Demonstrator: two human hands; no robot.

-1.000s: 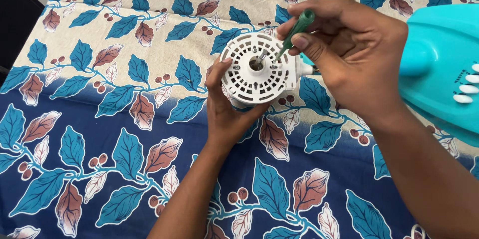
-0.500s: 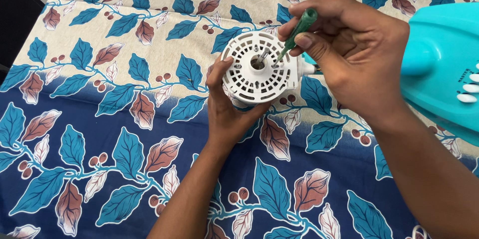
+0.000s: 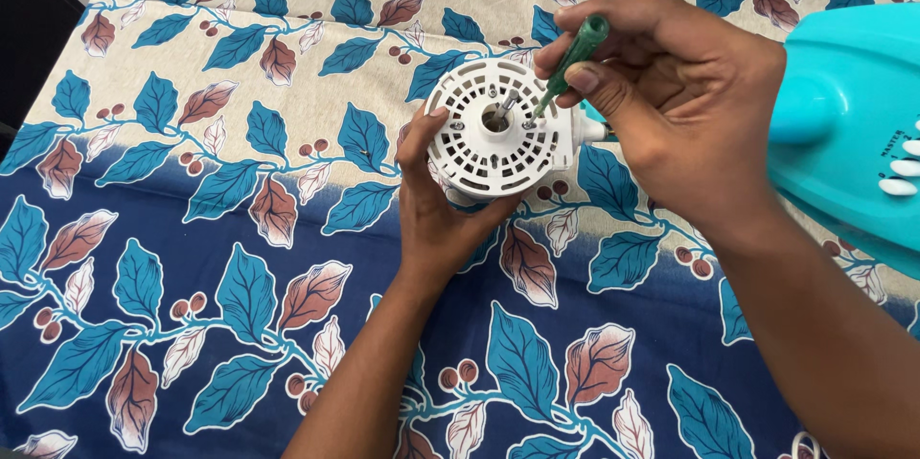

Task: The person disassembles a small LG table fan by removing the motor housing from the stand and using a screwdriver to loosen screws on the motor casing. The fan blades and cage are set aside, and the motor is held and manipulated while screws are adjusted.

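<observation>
My left hand [image 3: 436,215] cups a round white slotted fan motor housing [image 3: 498,128] from below, thumb on its left rim. A metal shaft sticks out of its centre. My right hand [image 3: 676,104] pinches a small green-handled screwdriver [image 3: 573,58], held at a slant. Its tip rests on a screw just right of the housing's centre hole. A white stub of the housing pokes out to the right, toward the turquoise fan base [image 3: 853,133].
A cloth with blue and brown leaf print [image 3: 220,229] covers the whole surface. The turquoise fan base, with white buttons [image 3: 901,167], lies at the right edge. A dark gap [image 3: 24,47] shows past the cloth at the upper left.
The screwdriver's handle has shifted slightly in my right fingers; both hands and the housing stay in almost the same place.
</observation>
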